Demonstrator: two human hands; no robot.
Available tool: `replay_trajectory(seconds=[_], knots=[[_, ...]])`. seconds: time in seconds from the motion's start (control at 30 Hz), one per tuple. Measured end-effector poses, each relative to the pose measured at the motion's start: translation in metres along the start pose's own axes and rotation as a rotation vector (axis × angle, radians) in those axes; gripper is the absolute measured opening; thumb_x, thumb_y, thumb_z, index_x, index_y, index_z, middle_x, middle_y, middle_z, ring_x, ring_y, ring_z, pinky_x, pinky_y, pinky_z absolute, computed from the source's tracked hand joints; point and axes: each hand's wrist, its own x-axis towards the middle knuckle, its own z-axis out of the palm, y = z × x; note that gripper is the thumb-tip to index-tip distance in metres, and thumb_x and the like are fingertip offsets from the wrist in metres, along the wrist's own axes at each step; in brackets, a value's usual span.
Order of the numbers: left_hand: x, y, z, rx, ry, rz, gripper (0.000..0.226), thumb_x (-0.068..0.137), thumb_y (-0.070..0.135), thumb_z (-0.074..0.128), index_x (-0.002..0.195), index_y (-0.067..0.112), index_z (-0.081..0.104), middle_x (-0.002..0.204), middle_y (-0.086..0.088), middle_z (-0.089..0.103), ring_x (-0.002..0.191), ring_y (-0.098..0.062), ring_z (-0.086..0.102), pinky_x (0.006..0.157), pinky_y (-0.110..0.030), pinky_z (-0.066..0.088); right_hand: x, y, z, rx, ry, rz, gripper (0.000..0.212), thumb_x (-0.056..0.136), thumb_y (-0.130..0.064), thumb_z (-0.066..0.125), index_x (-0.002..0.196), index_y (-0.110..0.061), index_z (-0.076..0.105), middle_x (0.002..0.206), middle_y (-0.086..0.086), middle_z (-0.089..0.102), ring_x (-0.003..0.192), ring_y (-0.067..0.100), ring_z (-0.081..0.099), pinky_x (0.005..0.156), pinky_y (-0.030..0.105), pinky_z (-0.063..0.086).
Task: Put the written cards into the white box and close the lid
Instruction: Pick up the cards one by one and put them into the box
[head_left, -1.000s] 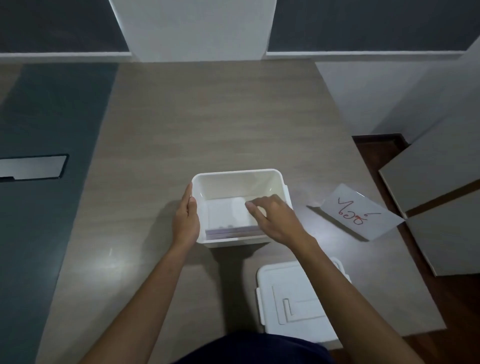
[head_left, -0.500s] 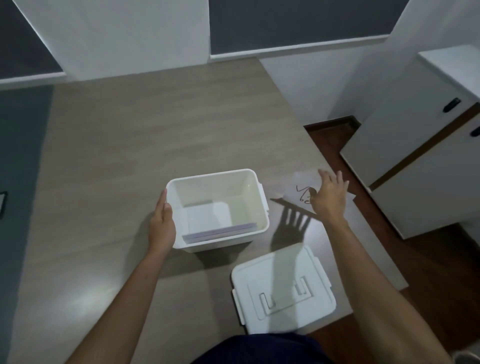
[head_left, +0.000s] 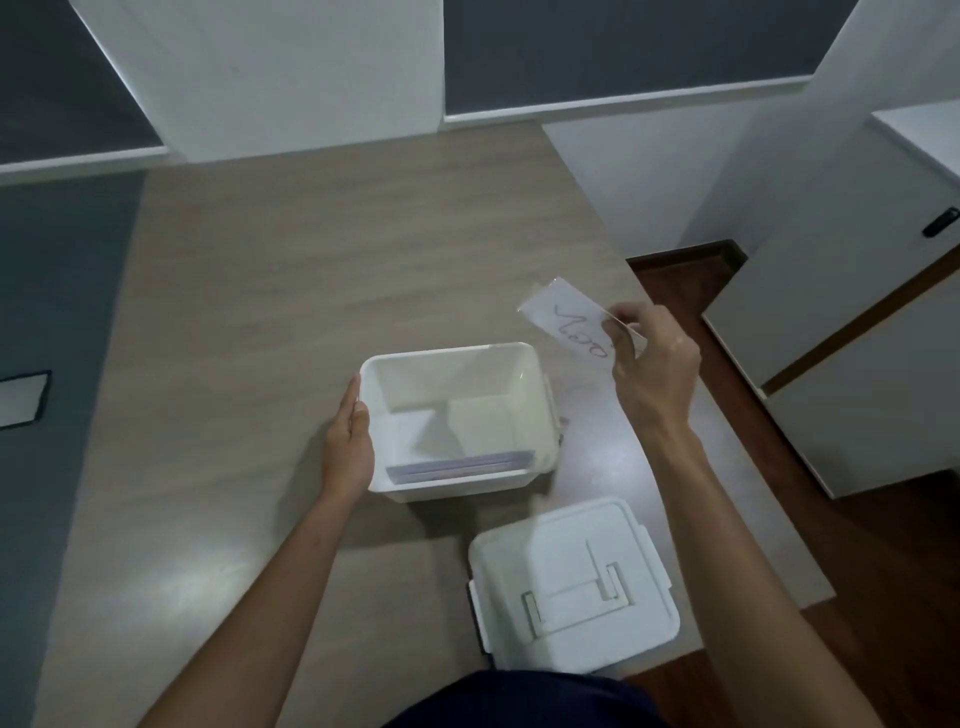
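Observation:
The open white box (head_left: 537, 395) stands on the wooden table, with a stack of cards (head_left: 460, 464) lying along its near inside wall. My left hand (head_left: 349, 441) rests flat against the box's left outer wall, steadying it. My right hand (head_left: 652, 358) is raised to the right of the box and pinches a white card with red writing (head_left: 563, 322), held tilted in the air above the table. The white lid (head_left: 571, 584) lies flat on the table near the front edge, right of and nearer than the box.
The table (head_left: 291, 291) ends at the right beside a dark wooden floor (head_left: 883, 561). A white cabinet (head_left: 857, 338) stands at the right. A dark panel with a pale rectangular plate (head_left: 21, 397) runs along the table's left side.
My right hand left the box, reached right to the written card on the table, and now holds it lifted. The left hand stayed on the box. The view turned slightly right.

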Motion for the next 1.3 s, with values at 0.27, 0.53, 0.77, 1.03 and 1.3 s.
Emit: replay_trajectory(seconds=[0.27, 0.53, 0.77, 1.03, 1.3], knots=[[0.003, -0.005, 0.001, -0.067, 0.005, -0.016, 0.041, 0.102, 0.024, 0.038, 0.143, 0.028, 0.043, 0.144, 0.003, 0.048, 0.124, -0.005, 0.041, 0.101, -0.018, 0.028, -0.025, -0.07, 0.04, 0.142, -0.278, -0.369, 0.007, 0.088, -0.015, 0.07, 0.095, -0.013, 0.072, 0.093, 0.001, 0.073, 0.081, 0.018, 0.066, 0.068, 0.027, 0.052], [0.002, -0.005, 0.001, -0.057, 0.021, -0.01, 0.042, 0.1, 0.025, 0.037, 0.141, 0.031, 0.045, 0.145, 0.006, 0.049, 0.126, -0.005, 0.044, 0.102, -0.019, 0.028, -0.069, -0.052, 0.09, -0.015, -0.886, -0.234, 0.019, 0.097, -0.03, 0.057, 0.098, -0.02, 0.073, 0.097, 0.001, 0.074, 0.085, 0.022, 0.065, 0.076, 0.036, 0.053], [0.003, -0.003, 0.003, -0.025, 0.006, 0.021, 0.042, 0.101, 0.023, 0.035, 0.141, 0.031, 0.045, 0.147, 0.008, 0.047, 0.135, -0.01, 0.043, 0.104, -0.019, 0.028, -0.08, -0.046, 0.094, -0.04, -1.198, -0.053, 0.066, 0.098, -0.061, 0.024, 0.102, -0.02, 0.076, 0.099, 0.009, 0.074, 0.092, 0.028, 0.06, 0.089, 0.04, 0.046], [0.005, -0.006, 0.0, 0.222, 0.041, 0.013, 0.043, 0.099, 0.039, 0.032, 0.142, 0.041, 0.039, 0.139, -0.007, 0.05, 0.124, -0.025, 0.051, 0.101, -0.033, 0.036, -0.082, -0.038, 0.082, 0.125, -0.981, 0.004, 0.056, 0.101, -0.052, 0.033, 0.104, -0.017, 0.076, 0.105, 0.0, 0.076, 0.097, 0.019, 0.067, 0.091, 0.037, 0.05], [-0.016, -0.032, -0.014, -0.07, 0.316, -0.305, 0.084, 0.078, 0.077, 0.018, 0.128, 0.02, 0.055, 0.135, -0.013, 0.058, 0.12, -0.036, 0.056, 0.104, -0.052, 0.042, -0.085, 0.001, 0.039, 0.194, -0.495, 0.014, 0.031, 0.102, -0.032, 0.046, 0.109, -0.016, 0.071, 0.114, -0.002, 0.07, 0.107, 0.01, 0.047, 0.086, 0.024, 0.035]])
